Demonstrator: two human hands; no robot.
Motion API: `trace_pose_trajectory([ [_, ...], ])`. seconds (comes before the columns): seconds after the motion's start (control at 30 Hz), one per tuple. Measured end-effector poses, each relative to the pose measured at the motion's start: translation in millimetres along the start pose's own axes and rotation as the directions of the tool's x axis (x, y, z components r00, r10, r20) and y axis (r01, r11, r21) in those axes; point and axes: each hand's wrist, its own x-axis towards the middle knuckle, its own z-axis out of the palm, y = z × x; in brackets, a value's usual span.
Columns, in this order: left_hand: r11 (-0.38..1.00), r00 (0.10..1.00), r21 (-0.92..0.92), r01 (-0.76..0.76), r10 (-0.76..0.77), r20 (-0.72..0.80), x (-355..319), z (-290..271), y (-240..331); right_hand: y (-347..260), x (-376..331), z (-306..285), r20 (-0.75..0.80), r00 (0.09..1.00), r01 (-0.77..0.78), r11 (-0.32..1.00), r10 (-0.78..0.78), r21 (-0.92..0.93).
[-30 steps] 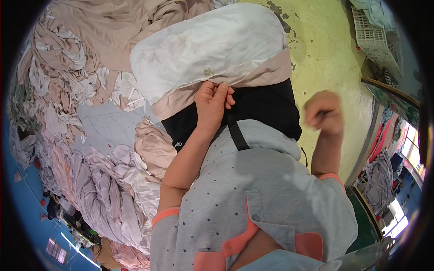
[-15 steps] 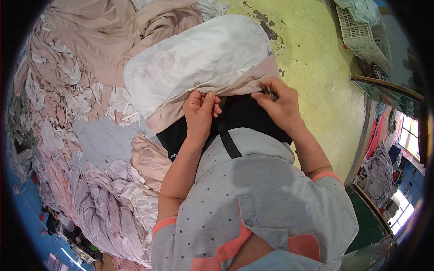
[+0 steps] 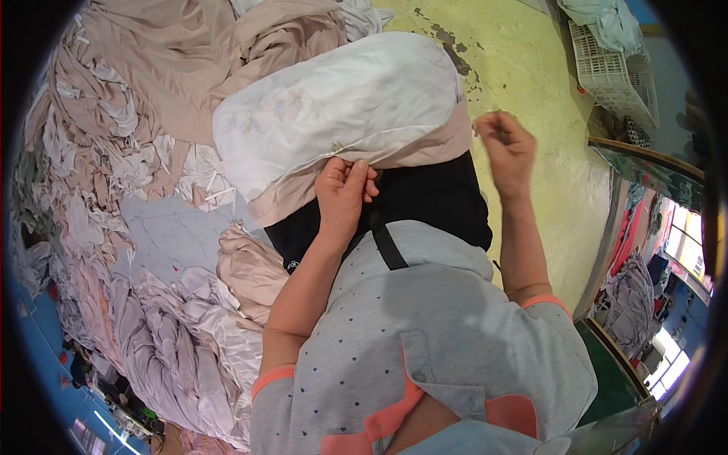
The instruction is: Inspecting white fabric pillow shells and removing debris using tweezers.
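Observation:
Over my lap lies a bundle of white fabric (image 3: 326, 98) with faint printed marks and a beige-pink edge (image 3: 444, 140). My left hand (image 3: 343, 196) is closed on the near edge of this fabric, thumb and fingers pinching it beside a small greenish mark. Off to the right, apart from the cloth and over the yellow floor, my right hand (image 3: 509, 152) is raised with curled fingers. Something small and dark shows inside those fingers; blur and the fingers hide what it is.
Heaps of beige cloth (image 3: 167, 68) and pale lilac cloth (image 3: 167, 341) fill the left side. At the upper right, a white plastic basket (image 3: 607, 72) holds light cloth. The yellow floor (image 3: 546, 227) has worn dark patches. A dark-framed panel (image 3: 652, 163) stands at the right.
My right hand has moved from beside the fabric's edge out to the right, away from the cloth. My left hand keeps its pinch, and the view has shifted slightly.

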Motion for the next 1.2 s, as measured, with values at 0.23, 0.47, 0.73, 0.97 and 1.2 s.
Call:
trace_pose_trajectory([
  [0.23, 0.999, 1.0, -0.044, -0.008, 0.008, 0.002, 2.6, 2.4, 3.1, -47.5, 2.5, -29.8, 0.021, 0.998, -0.061, 0.994, 0.059, 0.093],
  [0.47, 0.39, 0.661, 0.56, -0.731, 0.608, 0.44, 18.8, 38.9, 55.2, -13.0, 13.9, -7.9, 0.174, 0.973, -0.162, 0.986, 0.152, 0.049],
  [0.73, 0.13, 0.793, 0.817, -0.562, 0.366, 0.488, 63.2, 71.9, 25.7, 37.4, 29.9, 24.5, 0.349, 0.937, 0.084, 0.98, -0.017, -0.178],
  [0.97, 0.352, 0.748, 0.709, -0.611, 0.548, 0.373, 54.3, 73.2, -2.1, 24.3, 35.3, 9.0, 0.406, 0.914, 0.136, 0.922, 0.025, -0.362],
  [1.2, -0.029, 0.358, 0.535, -0.845, 0.711, 0.605, 40.6, 66.2, -8.1, 2.8, 1.3, -21.1, 0.177, 0.983, 0.077, 0.976, -0.041, -0.202],
])
